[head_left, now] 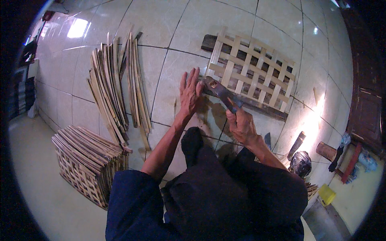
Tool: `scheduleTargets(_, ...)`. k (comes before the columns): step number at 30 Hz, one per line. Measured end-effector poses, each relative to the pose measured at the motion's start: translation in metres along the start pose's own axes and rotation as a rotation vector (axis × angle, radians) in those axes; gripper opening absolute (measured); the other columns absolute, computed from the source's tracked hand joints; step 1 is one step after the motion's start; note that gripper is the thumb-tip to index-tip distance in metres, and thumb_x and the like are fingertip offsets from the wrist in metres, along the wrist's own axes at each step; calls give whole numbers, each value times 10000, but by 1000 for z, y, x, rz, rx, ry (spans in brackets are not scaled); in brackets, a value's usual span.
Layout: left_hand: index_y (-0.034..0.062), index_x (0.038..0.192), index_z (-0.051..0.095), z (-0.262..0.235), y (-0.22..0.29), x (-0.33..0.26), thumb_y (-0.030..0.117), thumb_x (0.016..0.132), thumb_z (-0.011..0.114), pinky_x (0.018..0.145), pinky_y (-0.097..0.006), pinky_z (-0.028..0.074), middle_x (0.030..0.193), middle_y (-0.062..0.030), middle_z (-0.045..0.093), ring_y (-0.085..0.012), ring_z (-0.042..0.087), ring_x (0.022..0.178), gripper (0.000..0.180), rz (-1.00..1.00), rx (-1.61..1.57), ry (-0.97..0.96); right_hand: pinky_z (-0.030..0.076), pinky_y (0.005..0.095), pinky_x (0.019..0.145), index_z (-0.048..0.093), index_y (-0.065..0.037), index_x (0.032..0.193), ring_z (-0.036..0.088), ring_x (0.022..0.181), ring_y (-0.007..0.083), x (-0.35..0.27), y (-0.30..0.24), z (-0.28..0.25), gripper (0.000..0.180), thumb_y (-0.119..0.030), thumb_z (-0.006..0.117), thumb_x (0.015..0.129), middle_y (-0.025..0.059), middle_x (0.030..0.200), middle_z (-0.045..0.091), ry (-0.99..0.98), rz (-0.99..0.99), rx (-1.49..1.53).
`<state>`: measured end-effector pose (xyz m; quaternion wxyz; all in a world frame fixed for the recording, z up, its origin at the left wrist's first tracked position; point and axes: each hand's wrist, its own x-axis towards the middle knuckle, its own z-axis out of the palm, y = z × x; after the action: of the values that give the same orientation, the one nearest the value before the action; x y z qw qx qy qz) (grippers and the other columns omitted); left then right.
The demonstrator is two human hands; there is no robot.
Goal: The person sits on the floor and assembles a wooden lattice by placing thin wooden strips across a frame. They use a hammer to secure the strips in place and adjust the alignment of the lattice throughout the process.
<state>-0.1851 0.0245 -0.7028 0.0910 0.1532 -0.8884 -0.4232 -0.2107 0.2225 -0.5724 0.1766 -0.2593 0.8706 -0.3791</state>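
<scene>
My right hand grips the blue handle of a hammer, whose dark metal head points toward the corner of a woven bamboo lattice panel. The panel lies on two dark wooden boards on the tiled floor. My left hand rests flat on the floor with fingers spread, fingertips touching the panel's near left corner beside the hammer head. Whether a nail is under the fingers I cannot tell.
Loose bamboo strips lie in a pile on the tiles to the left. A stack of finished lattice panels stands at lower left. A knife, a dark bag and a yellow container sit at right.
</scene>
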Motion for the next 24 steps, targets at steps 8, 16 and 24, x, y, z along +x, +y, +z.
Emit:
scheduleTargets(8,125,1484,350,2,-4,-2,321,1017,379,1175,-448,138,1520,-140,351,-382,212,1430,507,16,-2,22,494,517,533,468,-29,1047,623,622,436,7,0,2,252,-273,487,987,235,670,608,-76,150,11)
scheduleTargets(16,83,1484,335,3,0,6,330,1026,319,1180,-446,123,1512,-152,359,-374,207,1434,521,93,-40,42,513,468,526,489,-4,1178,642,615,391,-5,34,26,321,-230,550,958,185,675,621,-51,14,-280)
scheduleTargets(24,62,1486,320,4,-1,5,364,1032,248,1185,-445,104,1521,-164,336,-384,209,1430,550,86,-33,31,499,471,501,490,-35,1106,634,616,400,-2,23,16,262,-247,550,966,189,686,629,64,-129,-28)
